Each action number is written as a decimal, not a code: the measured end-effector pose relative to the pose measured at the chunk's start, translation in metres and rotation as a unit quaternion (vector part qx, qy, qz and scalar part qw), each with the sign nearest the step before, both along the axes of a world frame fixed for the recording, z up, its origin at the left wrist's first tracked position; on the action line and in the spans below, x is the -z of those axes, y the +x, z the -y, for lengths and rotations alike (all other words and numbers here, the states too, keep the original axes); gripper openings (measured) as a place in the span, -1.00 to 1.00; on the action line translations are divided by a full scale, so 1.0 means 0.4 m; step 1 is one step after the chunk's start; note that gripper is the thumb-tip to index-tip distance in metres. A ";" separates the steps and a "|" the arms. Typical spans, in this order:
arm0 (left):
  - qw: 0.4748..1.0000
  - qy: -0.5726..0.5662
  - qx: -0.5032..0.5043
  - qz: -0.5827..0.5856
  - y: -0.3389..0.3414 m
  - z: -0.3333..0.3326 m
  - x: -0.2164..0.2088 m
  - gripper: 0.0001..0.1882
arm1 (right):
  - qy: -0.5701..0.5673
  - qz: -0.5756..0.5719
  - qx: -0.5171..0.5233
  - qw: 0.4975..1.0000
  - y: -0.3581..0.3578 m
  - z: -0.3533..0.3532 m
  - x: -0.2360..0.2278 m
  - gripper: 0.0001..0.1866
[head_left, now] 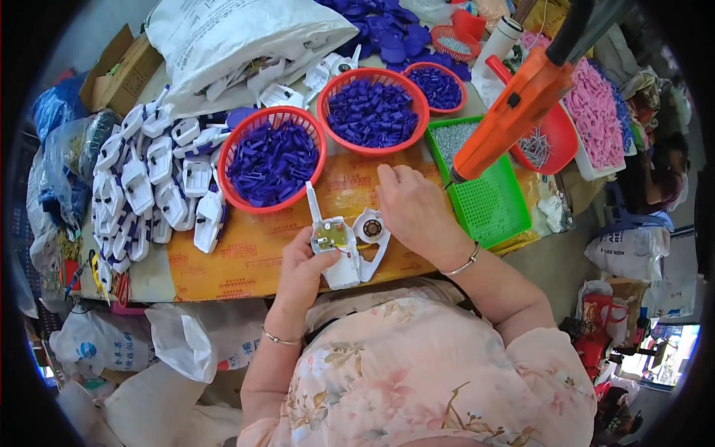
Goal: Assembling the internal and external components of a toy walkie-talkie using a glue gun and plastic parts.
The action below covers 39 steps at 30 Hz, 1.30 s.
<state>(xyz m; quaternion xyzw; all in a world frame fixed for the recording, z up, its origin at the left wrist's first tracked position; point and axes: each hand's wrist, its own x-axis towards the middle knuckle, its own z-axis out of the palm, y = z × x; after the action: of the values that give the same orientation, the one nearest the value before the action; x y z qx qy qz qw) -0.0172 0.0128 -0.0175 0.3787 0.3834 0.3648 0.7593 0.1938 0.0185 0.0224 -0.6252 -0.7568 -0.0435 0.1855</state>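
My left hand (299, 267) is closed around a white plastic housing (342, 273), its thumb lying across the lower part. Inside the housing sits a small green-yellow circuit board (331, 235), and a narrow white arm sticks up from its top. Close to its right side is a second white shell piece with a round speaker (371, 228) in it. Just above and right of that piece, my right hand (417, 208) hovers with its fingers curled downward. Its fingertips are partly hidden, so anything pinched there does not show.
Red baskets of purple parts (272, 160) (372, 112) stand beyond my hands. At right, an orange electric screwdriver (514, 112) hangs over a green basket (484, 216) with screws. Several white-and-purple assembled units (138, 186) are piled at left. A white sack (246, 45) lies behind.
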 end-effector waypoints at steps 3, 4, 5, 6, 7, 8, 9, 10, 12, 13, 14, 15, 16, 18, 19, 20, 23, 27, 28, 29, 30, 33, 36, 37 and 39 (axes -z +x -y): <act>1.000 0.006 0.011 0.005 0.006 -0.002 -0.006 -0.59 | 0.043 0.029 0.017 0.999 0.003 -0.053 -0.026 -0.90; 1.000 0.004 0.020 0.001 0.007 -0.002 -0.009 -0.59 | 0.034 0.042 0.024 0.998 0.009 -0.075 -0.044 -0.90; 1.000 0.002 0.028 -0.004 0.009 -0.003 -0.013 -0.59 | 0.025 0.055 0.031 0.998 0.018 -0.103 -0.061 -0.91; 1.000 0.003 0.027 -0.003 0.014 -0.005 -0.018 -0.59 | 0.041 0.028 0.032 0.998 0.037 -0.139 -0.052 -0.92; 0.999 0.011 0.030 -0.008 0.019 -0.007 -0.022 -0.59 | 0.067 0.013 0.022 0.997 0.054 -0.176 -0.044 -0.93; 0.999 0.019 0.031 -0.014 0.020 -0.007 -0.023 -0.59 | 0.092 -0.002 0.011 0.996 0.065 -0.212 -0.035 -0.94; 0.999 0.019 0.031 -0.014 0.023 -0.008 -0.025 -0.59 | 0.053 -0.026 0.016 0.998 0.073 -0.241 -0.034 -0.90; 0.999 0.016 0.032 -0.011 0.026 -0.008 -0.026 -0.59 | 0.054 -0.026 0.016 0.998 0.084 -0.268 -0.022 -0.90; 0.999 0.014 0.031 -0.008 0.027 -0.007 -0.027 -0.59 | 0.012 -0.037 -0.060 0.997 0.094 -0.308 -0.003 -0.84; 0.999 0.018 0.031 -0.010 0.028 -0.006 -0.025 -0.59 | 0.012 -0.038 -0.060 0.997 0.102 -0.317 0.004 -0.84; 0.999 0.020 0.029 -0.012 0.026 -0.003 -0.021 -0.59 | -0.010 -0.019 -0.057 0.998 0.100 -0.321 0.004 -0.82; 0.999 0.020 0.026 -0.013 0.024 0.000 -0.018 -0.59 | -0.033 0.000 -0.054 0.998 0.100 -0.326 0.005 -0.78; 0.999 0.018 0.029 -0.012 0.023 0.002 -0.015 -0.58 | -0.034 -0.001 -0.056 0.998 0.105 -0.335 0.013 -0.78; 0.999 0.015 0.034 -0.012 0.019 0.005 -0.016 -0.58 | -0.049 -0.037 -0.121 0.991 0.118 -0.348 0.026 -0.80; 0.999 0.010 0.041 -0.014 0.018 0.006 -0.018 -0.58 | -0.049 -0.040 -0.121 0.991 0.127 -0.350 0.031 -0.80; 0.999 0.004 0.047 -0.016 0.017 0.008 -0.019 -0.58 | -0.055 -0.046 -0.140 0.988 0.131 -0.348 0.024 -0.82; 0.999 0.010 0.043 -0.021 0.020 0.008 -0.017 -0.58 | -0.068 -0.058 -0.174 0.981 0.140 -0.350 0.019 -0.85; 0.999 0.016 0.036 -0.034 0.033 0.007 -0.022 -0.60 | -0.006 -0.053 -0.154 0.987 0.139 -0.360 0.027 -0.86; 0.998 0.025 0.037 -0.040 0.035 0.008 -0.025 -0.60 | 0.008 -0.075 -0.133 0.988 0.141 -0.355 0.022 -0.86; 0.998 0.034 0.040 -0.046 0.038 0.006 -0.032 -0.60 | 0.066 -0.097 -0.126 0.985 0.150 -0.347 0.021 -0.86; 0.998 0.037 0.035 -0.038 0.037 0.006 -0.031 -0.60 | 0.082 -0.144 -0.130 0.978 0.137 -0.325 0.000 -0.85; 0.998 0.039 0.022 -0.042 0.031 0.010 -0.030 -0.58 | 0.046 -0.256 -0.165 0.951 0.095 -0.224 -0.067 -0.86; 0.999 0.027 0.032 -0.027 0.036 0.009 -0.035 -0.58 | -0.137 -0.380 -0.203 0.892 0.076 -0.116 -0.074 -0.90; 0.999 0.021 0.032 -0.013 0.039 0.010 -0.037 -0.58 | -0.181 -0.417 -0.212 0.865 0.070 -0.089 -0.058 -0.88; 0.999 0.023 0.032 -0.010 0.044 0.015 -0.039 -0.58 | -0.227 -0.438 -0.219 0.842 0.061 -0.052 -0.032 -0.88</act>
<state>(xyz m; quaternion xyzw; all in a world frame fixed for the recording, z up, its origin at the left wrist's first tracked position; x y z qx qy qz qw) 0.0003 0.0068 -0.0021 0.4120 0.3703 0.3451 0.7576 0.2183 0.0394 0.0353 -0.4217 -0.7026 0.4500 0.3550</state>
